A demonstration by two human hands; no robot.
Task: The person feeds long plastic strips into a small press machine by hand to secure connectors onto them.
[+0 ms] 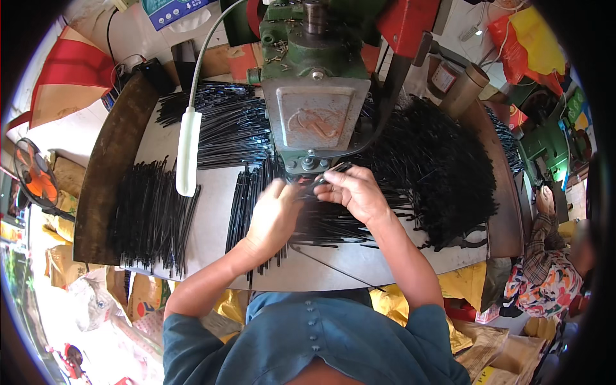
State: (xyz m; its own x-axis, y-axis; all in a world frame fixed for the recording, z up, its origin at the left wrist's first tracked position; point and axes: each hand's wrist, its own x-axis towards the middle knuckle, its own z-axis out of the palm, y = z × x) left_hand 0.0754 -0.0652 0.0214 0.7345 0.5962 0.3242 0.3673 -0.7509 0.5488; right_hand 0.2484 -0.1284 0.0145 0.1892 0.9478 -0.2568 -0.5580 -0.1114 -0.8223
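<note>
Lying across a grey metal table (212,192): heaps of thin black rods. Pinching 1 slim, glossy black rod (323,181) under the green press (314,96), left hand (274,215) and right hand (356,192) both closing around it.

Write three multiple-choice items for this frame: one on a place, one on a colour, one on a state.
1. Where are both hands working?
A. at the table's left edge
B. right below the green machine
C. over the floor

2. What colour are the thin rods heaped on the table?
A. black
B. white
C. orange

3. What is the right hand doing?
A. resting flat and empty
B. pinching a thin black piece by the machine's base
C. gripping the white lamp

Key: 1 B, the left hand and right hand meet under the green machine. 2 A, the rods are black on the grey table. 3 B, its fingers close on a thin black piece, away from the lamp.
</note>
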